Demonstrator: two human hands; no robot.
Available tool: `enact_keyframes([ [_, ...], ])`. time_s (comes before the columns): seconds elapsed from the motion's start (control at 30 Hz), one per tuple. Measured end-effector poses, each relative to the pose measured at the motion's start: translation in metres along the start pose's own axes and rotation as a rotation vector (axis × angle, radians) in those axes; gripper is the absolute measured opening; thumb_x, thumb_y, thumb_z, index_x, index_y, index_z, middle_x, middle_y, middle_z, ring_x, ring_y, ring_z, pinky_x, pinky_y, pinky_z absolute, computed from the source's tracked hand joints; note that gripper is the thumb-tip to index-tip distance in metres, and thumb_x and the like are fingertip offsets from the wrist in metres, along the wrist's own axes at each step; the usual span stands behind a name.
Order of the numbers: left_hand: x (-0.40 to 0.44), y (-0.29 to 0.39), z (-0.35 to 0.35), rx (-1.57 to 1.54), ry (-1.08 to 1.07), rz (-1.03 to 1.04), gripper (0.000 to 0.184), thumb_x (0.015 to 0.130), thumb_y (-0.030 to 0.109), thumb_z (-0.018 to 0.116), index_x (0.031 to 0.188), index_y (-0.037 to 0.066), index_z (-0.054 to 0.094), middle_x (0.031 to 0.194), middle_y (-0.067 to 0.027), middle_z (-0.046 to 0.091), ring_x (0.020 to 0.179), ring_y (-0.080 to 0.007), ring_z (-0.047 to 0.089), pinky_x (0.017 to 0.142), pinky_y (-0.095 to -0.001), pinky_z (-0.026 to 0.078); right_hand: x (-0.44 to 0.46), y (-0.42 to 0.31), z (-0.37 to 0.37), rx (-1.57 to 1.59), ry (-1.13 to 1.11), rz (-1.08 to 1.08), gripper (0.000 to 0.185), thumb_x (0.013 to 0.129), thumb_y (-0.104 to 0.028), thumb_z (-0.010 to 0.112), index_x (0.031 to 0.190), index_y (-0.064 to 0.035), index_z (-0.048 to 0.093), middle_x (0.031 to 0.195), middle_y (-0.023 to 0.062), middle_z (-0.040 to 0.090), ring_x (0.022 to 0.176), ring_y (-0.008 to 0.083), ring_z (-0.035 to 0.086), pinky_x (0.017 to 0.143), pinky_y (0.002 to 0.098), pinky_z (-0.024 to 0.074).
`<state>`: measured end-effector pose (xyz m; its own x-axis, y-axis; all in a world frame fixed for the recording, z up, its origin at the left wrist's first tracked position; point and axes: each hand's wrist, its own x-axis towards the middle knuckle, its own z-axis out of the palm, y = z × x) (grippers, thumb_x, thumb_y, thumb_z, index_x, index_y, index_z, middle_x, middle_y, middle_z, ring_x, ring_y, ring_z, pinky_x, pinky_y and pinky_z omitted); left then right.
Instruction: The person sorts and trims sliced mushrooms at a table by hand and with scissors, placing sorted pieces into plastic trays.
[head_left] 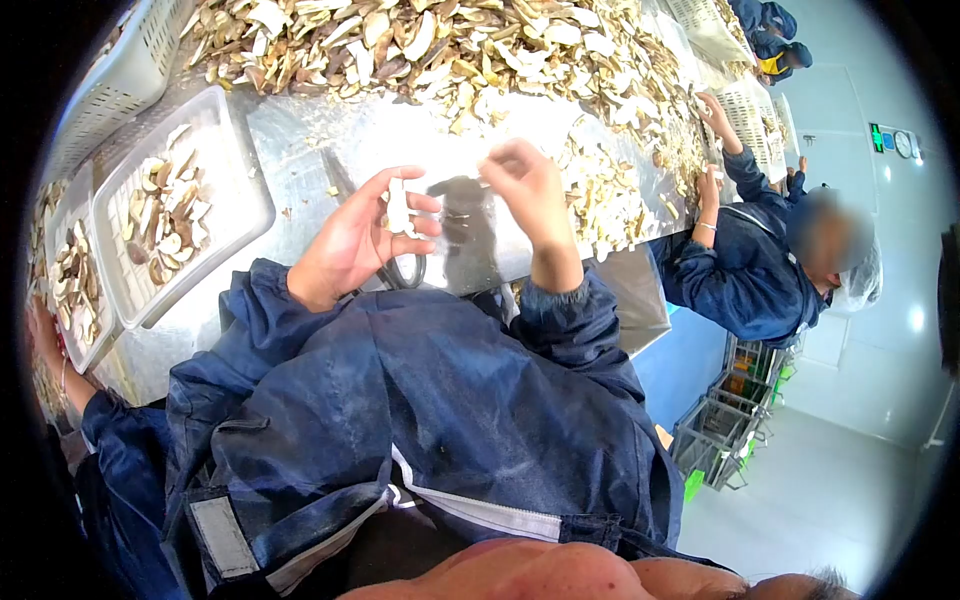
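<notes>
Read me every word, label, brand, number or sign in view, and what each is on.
No text is readable.
Green wall sign: pale symbol visible; any wording too small to read.
Round wall clock: any numerals too small to read.

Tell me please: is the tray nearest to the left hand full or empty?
Partly filled: slices lie in the tray, but bare bottom shows beside them.

A slice (pixel 398 208) sits in the fingers (pixel 420 246) of the left hand (pixel 345 245). In front of the fingers, a heap of slices (pixel 430 50) lies on the table (pixel 290 170). Just right of the right hand (pixel 537 192) and its fingers is another heap (pixel 605 205); a person (pixel 735 260) is farther right. Left of the left fingers, a tub (pixel 258 205) holds more slices (pixel 165 210).
</notes>
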<state>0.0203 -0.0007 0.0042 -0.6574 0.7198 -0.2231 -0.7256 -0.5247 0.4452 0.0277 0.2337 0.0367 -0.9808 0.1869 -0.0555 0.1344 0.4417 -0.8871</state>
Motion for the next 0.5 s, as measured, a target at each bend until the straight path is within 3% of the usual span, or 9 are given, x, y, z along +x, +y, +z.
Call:
enact_keyframes([
  [0.03, 0.001, 0.000, 0.004, -0.039, 0.011, -0.008, 0.046, 0.107, 0.035, 0.038, 0.140, 0.003, 0.041, 0.114, -0.0158, 0.060, 0.091, -0.0224, 0.065, 0.081, -0.0368, 0.059, -0.007, -0.007, 0.006, 0.116, -0.151, -0.064, 0.021, 0.087, -0.017, 0.074, 0.099, -0.0013, 0.069, 0.085, 0.0036, 0.070, 0.077, 0.0094, 0.063, 0.068, 0.0273, 0.0502],
  [0.1, 0.000, 0.001, 0.012, -0.069, 0.031, -0.030, 0.046, 0.107, 0.035, 0.039, 0.140, 0.003, 0.041, 0.115, -0.0154, 0.060, 0.091, -0.0221, 0.065, 0.078, -0.0359, 0.059, -0.013, -0.030, 0.007, -0.007, -0.299, -0.141, 0.023, 0.088, -0.018, 0.073, 0.104, -0.0018, 0.070, 0.087, 0.0043, 0.070, 0.075, 0.0102, 0.061, 0.067, 0.0275, 0.0499],
  [0.17, -0.001, 0.001, 0.009, -0.073, -0.002, -0.044, 0.046, 0.107, 0.035, 0.039, 0.139, 0.003, 0.042, 0.115, -0.0148, 0.060, 0.090, -0.0214, 0.065, 0.075, -0.0345, 0.059, 0.008, -0.014, 0.009, -0.125, -0.025, -0.151, 0.024, 0.084, -0.019, 0.076, 0.100, -0.0021, 0.070, 0.089, 0.0094, 0.068, 0.074, 0.0161, 0.063, 0.067, 0.0294, 0.0501],
  [0.23, -0.001, -0.003, -0.008, -0.056, -0.095, -0.052, 0.046, 0.107, 0.035, 0.038, 0.139, 0.003, 0.042, 0.114, -0.0138, 0.060, 0.089, -0.0205, 0.065, 0.070, -0.0326, 0.059, 0.044, 0.011, 0.001, -0.436, 0.224, -0.157, 0.024, 0.084, -0.023, 0.072, 0.099, -0.0037, 0.071, 0.091, 0.0154, 0.069, 0.077, 0.0311, 0.065, 0.071, 0.0395, 0.0517],
  [0.27, -0.001, -0.004, -0.009, -0.023, -0.057, -0.058, 0.043, 0.107, 0.033, 0.039, 0.135, 0.002, 0.046, 0.111, -0.0130, 0.060, 0.083, -0.0185, 0.064, 0.062, -0.0293, 0.057, 0.055, 0.023, -0.003, -0.554, 0.253, -0.170, 0.027, 0.083, -0.025, 0.072, 0.099, -0.0030, 0.072, 0.091, 0.0153, 0.068, 0.078, 0.0301, 0.065, 0.072, 0.0386, 0.0520],
  [0.4, -0.003, -0.003, -0.018, -0.019, -0.099, -0.059, 0.041, 0.107, 0.032, 0.038, 0.131, 0.002, 0.049, 0.105, -0.0121, 0.061, 0.076, -0.0174, 0.063, 0.058, -0.0276, 0.055, 0.074, 0.040, -0.005, -0.728, 0.242, -0.245, 0.033, 0.080, -0.028, 0.073, 0.100, -0.0020, 0.073, 0.090, 0.0157, 0.068, 0.082, 0.0323, 0.066, 0.075, 0.0406, 0.0523],
  [0.5, -0.003, -0.003, -0.016, -0.032, -0.081, -0.054, 0.042, 0.107, 0.033, 0.035, 0.130, 0.000, 0.049, 0.100, -0.0124, 0.064, 0.074, -0.0185, 0.063, 0.058, -0.0285, 0.055, 0.067, 0.041, -0.007, -0.720, 0.209, -0.251, 0.023, 0.080, -0.021, 0.072, 0.096, -0.0047, 0.073, 0.090, 0.0159, 0.068, 0.081, 0.0355, 0.065, 0.073, 0.0427, 0.0520],
])
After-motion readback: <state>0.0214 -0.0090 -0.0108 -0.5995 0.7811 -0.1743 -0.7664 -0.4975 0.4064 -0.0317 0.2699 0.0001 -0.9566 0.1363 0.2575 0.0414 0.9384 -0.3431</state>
